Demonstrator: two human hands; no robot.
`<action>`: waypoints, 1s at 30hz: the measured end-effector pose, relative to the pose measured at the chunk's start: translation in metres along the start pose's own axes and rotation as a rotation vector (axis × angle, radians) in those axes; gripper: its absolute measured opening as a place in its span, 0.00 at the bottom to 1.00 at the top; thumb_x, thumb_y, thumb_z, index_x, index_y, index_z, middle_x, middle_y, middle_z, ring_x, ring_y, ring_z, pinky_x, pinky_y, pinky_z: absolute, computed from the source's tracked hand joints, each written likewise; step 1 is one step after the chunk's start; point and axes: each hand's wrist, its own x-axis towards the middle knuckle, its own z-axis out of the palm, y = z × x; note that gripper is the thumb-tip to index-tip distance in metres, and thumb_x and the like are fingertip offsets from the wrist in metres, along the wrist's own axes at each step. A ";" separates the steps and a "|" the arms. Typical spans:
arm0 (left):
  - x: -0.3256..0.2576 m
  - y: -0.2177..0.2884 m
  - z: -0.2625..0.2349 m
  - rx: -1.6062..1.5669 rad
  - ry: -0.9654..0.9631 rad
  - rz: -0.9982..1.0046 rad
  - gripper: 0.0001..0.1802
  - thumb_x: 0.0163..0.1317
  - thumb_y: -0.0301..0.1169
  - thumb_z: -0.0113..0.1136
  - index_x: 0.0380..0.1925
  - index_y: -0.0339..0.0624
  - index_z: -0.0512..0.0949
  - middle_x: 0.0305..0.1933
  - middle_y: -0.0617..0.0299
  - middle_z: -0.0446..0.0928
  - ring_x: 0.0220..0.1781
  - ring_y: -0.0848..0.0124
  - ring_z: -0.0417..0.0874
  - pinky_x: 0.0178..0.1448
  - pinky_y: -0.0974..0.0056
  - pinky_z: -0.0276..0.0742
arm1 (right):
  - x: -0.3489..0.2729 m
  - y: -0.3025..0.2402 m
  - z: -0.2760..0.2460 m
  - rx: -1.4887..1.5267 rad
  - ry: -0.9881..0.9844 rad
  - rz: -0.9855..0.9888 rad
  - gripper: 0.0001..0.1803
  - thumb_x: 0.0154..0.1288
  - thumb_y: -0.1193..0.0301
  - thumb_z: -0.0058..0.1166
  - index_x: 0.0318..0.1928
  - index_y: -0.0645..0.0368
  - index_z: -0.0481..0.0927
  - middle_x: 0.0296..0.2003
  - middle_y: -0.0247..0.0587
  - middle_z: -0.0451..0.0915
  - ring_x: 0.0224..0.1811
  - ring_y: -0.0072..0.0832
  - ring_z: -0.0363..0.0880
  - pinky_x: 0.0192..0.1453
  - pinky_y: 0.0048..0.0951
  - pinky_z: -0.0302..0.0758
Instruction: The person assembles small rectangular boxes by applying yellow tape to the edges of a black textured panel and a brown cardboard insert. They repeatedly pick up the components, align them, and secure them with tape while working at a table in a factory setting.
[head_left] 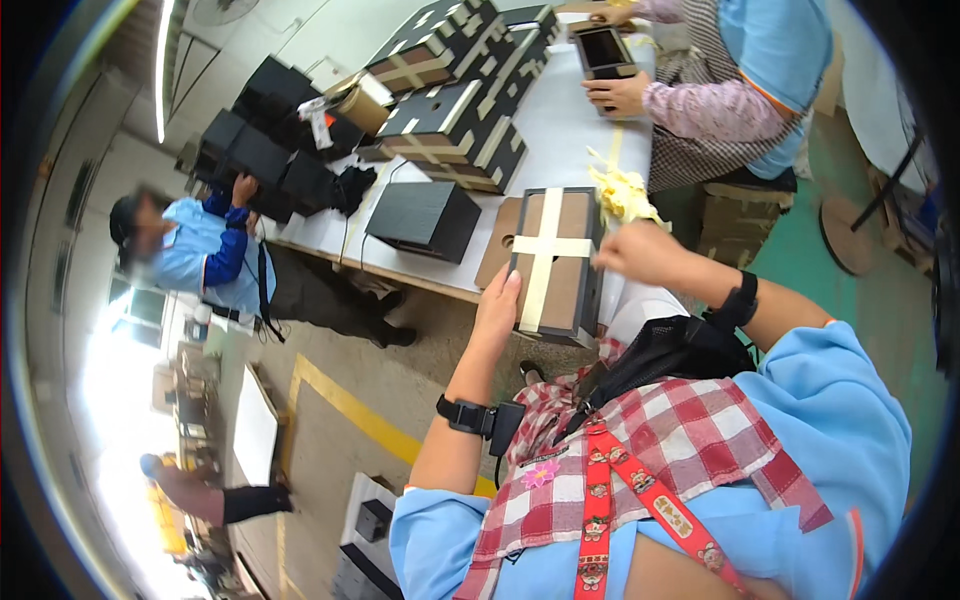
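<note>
In front of me a black box with a brown board face lies on the table, cream tape crossing it both ways. My left hand grips its left side, the thumb along the edge and the other fingers mostly hidden. Beside the box's right edge is my right hand, fingers curled closed. Whatever it may hold is hidden. Just beyond that hand sits a crumpled bunch of pale yellow strips. A brown board partly shows under the box's left side.
A plain black box stands left on the white table. Farther back are stacks of taped boxes. At upper right a co-worker holds a dark open frame. Another person handles black boxes at the left.
</note>
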 end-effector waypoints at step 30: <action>0.015 0.011 0.029 0.712 0.397 0.132 0.13 0.62 0.37 0.47 0.32 0.38 0.76 0.28 0.47 0.79 0.33 0.49 0.80 0.40 0.48 0.73 | 0.122 -0.023 -0.011 -0.244 -0.283 -0.768 0.14 0.28 0.82 0.63 0.24 0.64 0.79 0.28 0.45 0.75 0.25 0.40 0.75 0.31 0.34 0.74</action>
